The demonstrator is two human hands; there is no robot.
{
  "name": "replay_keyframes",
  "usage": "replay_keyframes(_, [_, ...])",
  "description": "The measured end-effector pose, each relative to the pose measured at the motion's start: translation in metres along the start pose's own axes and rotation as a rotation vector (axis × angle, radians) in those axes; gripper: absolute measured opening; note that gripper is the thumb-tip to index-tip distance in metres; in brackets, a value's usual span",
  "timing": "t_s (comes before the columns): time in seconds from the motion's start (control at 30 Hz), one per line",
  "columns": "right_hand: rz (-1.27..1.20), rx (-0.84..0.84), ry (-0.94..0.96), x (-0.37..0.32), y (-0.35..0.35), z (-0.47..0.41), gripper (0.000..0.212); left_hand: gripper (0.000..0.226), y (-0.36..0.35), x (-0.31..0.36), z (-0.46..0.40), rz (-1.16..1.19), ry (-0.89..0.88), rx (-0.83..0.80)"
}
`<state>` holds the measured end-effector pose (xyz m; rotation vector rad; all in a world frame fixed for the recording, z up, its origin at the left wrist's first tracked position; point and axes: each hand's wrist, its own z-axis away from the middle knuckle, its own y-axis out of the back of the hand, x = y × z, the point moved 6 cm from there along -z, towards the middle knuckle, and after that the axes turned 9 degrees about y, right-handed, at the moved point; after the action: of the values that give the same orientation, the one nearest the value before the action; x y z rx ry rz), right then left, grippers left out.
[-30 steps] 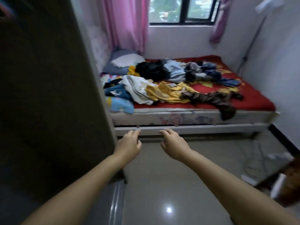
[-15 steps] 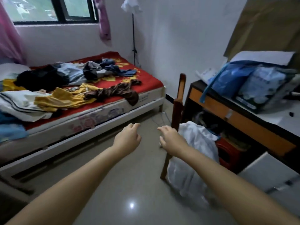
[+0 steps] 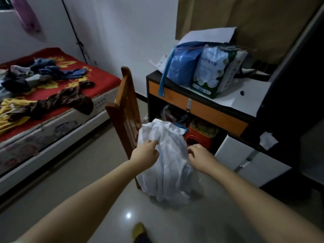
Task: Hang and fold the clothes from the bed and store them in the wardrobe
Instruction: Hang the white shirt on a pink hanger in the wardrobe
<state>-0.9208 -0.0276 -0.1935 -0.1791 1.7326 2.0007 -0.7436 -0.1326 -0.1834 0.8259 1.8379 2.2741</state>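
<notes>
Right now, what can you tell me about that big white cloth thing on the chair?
The white cloth is a thin, crumpled, slightly see-through bundle. It hangs over the wooden chair and droops to the shiny floor. The left hand pinches a fold near its top; the right hand touches its right edge with curled fingers. What garment it is cannot be told.

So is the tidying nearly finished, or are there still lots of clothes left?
Nothing looks done yet. The red patterned bed holds a pile: a crumpled brown garment, a yellow garment and tangled blue clothes. In hand: the left hand touches a white cloth bundle on the wooden chair, its grip unclear; the right hand hovers beside it. Left: hanging, folding, storing. No wardrobe is plainly visible.
</notes>
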Motion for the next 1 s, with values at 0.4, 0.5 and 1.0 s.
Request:
replay_keyframes(0.4, [-0.052,-0.095,-0.189,0.084,-0.003,-0.136,0.037,0.039,-0.072,0.018,-0.183,0.06,0.045,-0.238])
replay_keyframes(0.5, [-0.063,-0.123,-0.22,0.098,-0.004,-0.183,0.038,0.033,-0.082,0.015,-0.235,0.053,0.079,-0.309])
replay_keyframes(1.0, [-0.109,-0.241,-0.235,0.209,-0.144,-0.43,0.047,0.051,-0.252,-0.022,-0.452,-0.095,0.129,-0.42])
